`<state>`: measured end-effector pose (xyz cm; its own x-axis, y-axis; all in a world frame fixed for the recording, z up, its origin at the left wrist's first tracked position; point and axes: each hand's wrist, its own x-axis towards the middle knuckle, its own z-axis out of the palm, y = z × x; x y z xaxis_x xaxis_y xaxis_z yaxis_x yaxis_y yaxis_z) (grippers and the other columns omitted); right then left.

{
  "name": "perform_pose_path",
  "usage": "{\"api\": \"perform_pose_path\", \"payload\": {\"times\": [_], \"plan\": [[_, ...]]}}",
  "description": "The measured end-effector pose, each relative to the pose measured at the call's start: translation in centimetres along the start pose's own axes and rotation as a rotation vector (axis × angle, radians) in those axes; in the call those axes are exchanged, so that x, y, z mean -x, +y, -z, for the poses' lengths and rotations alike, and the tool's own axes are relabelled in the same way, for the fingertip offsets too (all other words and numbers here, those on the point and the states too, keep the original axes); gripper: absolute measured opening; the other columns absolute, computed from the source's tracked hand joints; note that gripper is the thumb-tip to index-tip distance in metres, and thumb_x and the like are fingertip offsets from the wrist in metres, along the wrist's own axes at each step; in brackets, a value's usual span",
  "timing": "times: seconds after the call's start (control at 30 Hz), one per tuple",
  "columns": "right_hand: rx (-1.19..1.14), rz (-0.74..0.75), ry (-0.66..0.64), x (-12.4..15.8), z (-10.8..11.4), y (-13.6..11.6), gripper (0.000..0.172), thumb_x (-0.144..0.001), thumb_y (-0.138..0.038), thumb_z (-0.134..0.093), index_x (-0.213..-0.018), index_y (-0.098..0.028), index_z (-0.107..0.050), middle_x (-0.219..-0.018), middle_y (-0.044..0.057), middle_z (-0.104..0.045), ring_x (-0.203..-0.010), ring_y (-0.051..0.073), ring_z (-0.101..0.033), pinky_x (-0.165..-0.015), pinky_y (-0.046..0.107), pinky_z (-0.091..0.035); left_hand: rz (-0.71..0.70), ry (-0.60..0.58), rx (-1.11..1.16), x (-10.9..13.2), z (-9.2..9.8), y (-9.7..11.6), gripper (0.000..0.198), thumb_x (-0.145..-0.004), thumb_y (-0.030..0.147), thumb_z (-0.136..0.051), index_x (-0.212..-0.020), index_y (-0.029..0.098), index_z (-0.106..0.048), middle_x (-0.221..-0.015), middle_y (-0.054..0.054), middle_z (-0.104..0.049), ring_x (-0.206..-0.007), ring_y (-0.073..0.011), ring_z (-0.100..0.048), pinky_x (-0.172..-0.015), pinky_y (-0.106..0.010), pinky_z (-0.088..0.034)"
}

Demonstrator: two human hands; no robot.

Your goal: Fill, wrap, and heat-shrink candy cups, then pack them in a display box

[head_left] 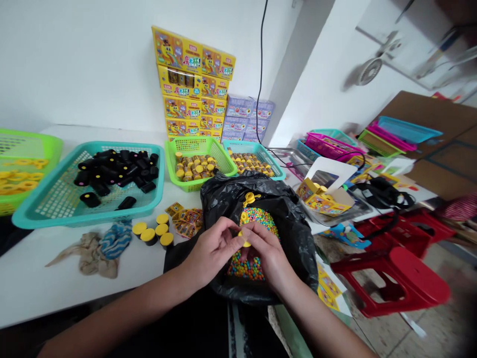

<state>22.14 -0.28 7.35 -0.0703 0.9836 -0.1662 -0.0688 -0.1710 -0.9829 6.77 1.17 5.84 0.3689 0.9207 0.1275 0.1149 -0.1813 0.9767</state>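
A person's left grip [210, 251] and right grip [263, 253] are pinching a yellow cap [244, 242] between their fingertips, the cap sitting nearer the right grip. Colored candy [255, 216] is filling a black plastic bag [294, 233] just below, on the counter [74, 298]

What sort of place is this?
Probably a small hand-packing workshop for candy toys: stacks of printed yellow retail boxes, plastic baskets of black cups, and a black plastic bag full of colourful candy beads.
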Motion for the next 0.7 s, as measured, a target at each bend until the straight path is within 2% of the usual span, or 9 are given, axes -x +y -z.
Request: {"api": "perform_pose_path", "payload": {"times": [0.07,0.13,0.3,0.43,0.53,0.63,0.7], "plan": [[0.016,0.041,0.021,0.2,-0.3,-0.1,0.033,-0.079,-0.052,-0.066,-0.077,-0.02,-0.058,-0.062,-0.003,-0.055,-0.05,0.011,-0.053,-0.047,0.023,-0.035,0.087,-0.085,0.1,-0.1,-0.1,0.5,0.034,-0.092,0.053,-0.049,-0.102,0.021,-0.053,-0.063,0.005,-0.055,-0.045,-0.0079,-0.051,-0.042,-0.019,-0.036],[-0.026,0.045,0.044,0.4,-0.6,0.1,0.035,-0.079,-0.054,-0.065,-0.077,-0.02,-0.057,-0.061,-0.003,-0.055,-0.049,0.011,-0.051,-0.045,0.023,-0.033,0.168,-0.114,0.222,0.0,-0.3,1.0,0.037,-0.09,0.056,-0.048,-0.101,0.021,-0.052,-0.062,0.005,-0.057,-0.04,-0.0074,-0.049,-0.036,-0.017,-0.03],[-0.266,0.031,0.15,0.3,-1.4,1.0,0.027,-0.073,-0.042,-0.072,-0.076,-0.021,-0.056,-0.062,-0.005,-0.052,-0.044,0.007,-0.04,-0.04,0.021,-0.027,0.266,-0.014,0.372,0.6,-1.2,1.2,0.039,-0.084,0.056,-0.058,-0.081,0.018,-0.05,-0.06,0.006,-0.053,-0.04,-0.0043,-0.045,-0.035,-0.014,-0.026],[-0.301,0.007,0.201,0.0,-1.7,1.7,0.026,-0.068,-0.04,-0.074,-0.069,-0.02,-0.057,-0.056,-0.006,-0.048,-0.041,0.007,-0.035,-0.036,0.021,-0.024,0.274,0.017,0.393,0.9,-1.6,0.7,0.04,-0.084,0.056,-0.06,-0.077,0.018,-0.05,-0.059,0.007,-0.051,-0.041,-0.0027,-0.042,-0.036,-0.013,-0.028],[-0.27,0.014,0.111,0.2,-1.2,1.4,0.025,-0.074,-0.041,-0.072,-0.073,-0.02,-0.06,-0.059,-0.003,-0.054,-0.045,0.009,-0.044,-0.041,0.021,-0.032,0.272,0.023,0.429,0.7,-1.3,0.7,0.039,-0.083,0.055,-0.061,-0.079,0.018,-0.051,-0.058,0.007,-0.051,-0.04,-0.0028,-0.042,-0.035,-0.013,-0.025],[-0.315,0.02,-0.13,0.5,-0.1,0.5,0.032,-0.082,-0.05,-0.064,-0.09,-0.02,-0.067,-0.07,0.003,-0.063,-0.06,0.015,-0.058,-0.051,0.024,-0.042,0.292,0.022,0.522,0.5,-0.3,0.9,0.037,-0.084,0.055,-0.061,-0.081,0.019,-0.05,-0.058,0.006,-0.054,-0.039,-0.0038,-0.043,-0.033,-0.014,-0.021],[-0.356,0.007,-0.267,0.6,0.5,0.1,0.038,-0.083,-0.051,-0.063,-0.102,-0.02,-0.069,-0.078,0.007,-0.066,-0.069,0.019,-0.062,-0.055,0.027,-0.046,0.31,-0.008,0.585,0.5,0.5,1.1,0.037,-0.086,0.054,-0.059,-0.08,0.019,-0.049,-0.057,0.005,-0.054,-0.037,-0.0044,-0.043,-0.032,-0.014,-0.018]]}}
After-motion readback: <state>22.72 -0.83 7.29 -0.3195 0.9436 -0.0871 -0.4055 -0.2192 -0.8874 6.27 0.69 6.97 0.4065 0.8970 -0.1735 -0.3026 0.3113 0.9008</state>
